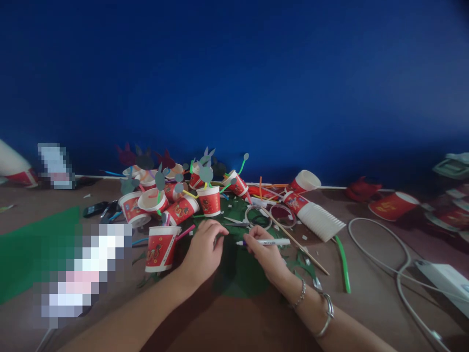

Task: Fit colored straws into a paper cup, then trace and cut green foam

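Note:
My left hand (202,252) lies on a dark green sheet (242,274) on the brown table, fingers curled and pressing the sheet down. My right hand (264,250) is closed around a white marker pen (269,242), tip pointing left toward the left hand's fingertips. A bracelet and a bangle sit on my right wrist. Just left of my left hand stands an upright red paper cup (160,248) with a pink straw stuck in its side.
Behind the hands lies a heap of red cups (176,198) with straws and grey paper shapes. A stack of cups (311,211) lies on its side, with tape rings (258,215), a wooden stick (300,247), a green straw (343,264), white cable (384,259) and green paper (32,249).

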The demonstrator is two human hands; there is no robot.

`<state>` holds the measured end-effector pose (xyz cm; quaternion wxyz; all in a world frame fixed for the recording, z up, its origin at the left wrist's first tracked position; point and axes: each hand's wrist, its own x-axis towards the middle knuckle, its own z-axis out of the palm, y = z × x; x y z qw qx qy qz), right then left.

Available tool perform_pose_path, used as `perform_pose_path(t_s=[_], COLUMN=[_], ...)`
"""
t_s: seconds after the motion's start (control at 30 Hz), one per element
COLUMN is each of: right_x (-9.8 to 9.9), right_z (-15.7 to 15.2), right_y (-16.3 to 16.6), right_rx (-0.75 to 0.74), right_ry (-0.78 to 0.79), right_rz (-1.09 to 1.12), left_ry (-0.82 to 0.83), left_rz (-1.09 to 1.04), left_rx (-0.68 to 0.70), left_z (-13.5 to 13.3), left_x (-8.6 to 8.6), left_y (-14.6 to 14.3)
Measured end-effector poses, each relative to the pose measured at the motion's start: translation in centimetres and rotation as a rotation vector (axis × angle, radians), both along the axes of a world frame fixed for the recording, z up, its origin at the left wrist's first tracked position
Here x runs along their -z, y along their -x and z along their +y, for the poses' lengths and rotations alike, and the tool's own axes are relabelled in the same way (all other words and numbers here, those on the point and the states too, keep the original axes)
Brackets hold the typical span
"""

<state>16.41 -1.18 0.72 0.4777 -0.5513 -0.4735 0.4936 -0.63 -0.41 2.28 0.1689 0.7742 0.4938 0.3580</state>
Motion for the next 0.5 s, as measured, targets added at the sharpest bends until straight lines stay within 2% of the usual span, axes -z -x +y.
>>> perform_pose_path(t_s=[0.07, 0.2, 0.37, 0.5], right_x=[0.0, 0.0, 0.0, 0.0], right_z=[0.0, -0.1, -0.7, -1.0], right_y=[0.0, 0.0, 0.3, 0.5], right_rx=[-0.021, -0.077, -0.218, -0.255], right_ry=[-0.007, -0.048, -0.08, -0.081], right_rz=[-0.025, -0.089, -0.183, -0.257], left_ry=[-0.041, 0.054, 0.04, 0.051], left_rz=[0.09, 0.195, 0.193, 0.184], left_rx=[0.068, 0.177, 0.151, 0.136], left_z=[0.6, 1.2, 1.8, 1.9], left_x=[0.4, 1.3, 1.9, 2.1], left_y=[0.5, 1.0, 1.0, 1.0])
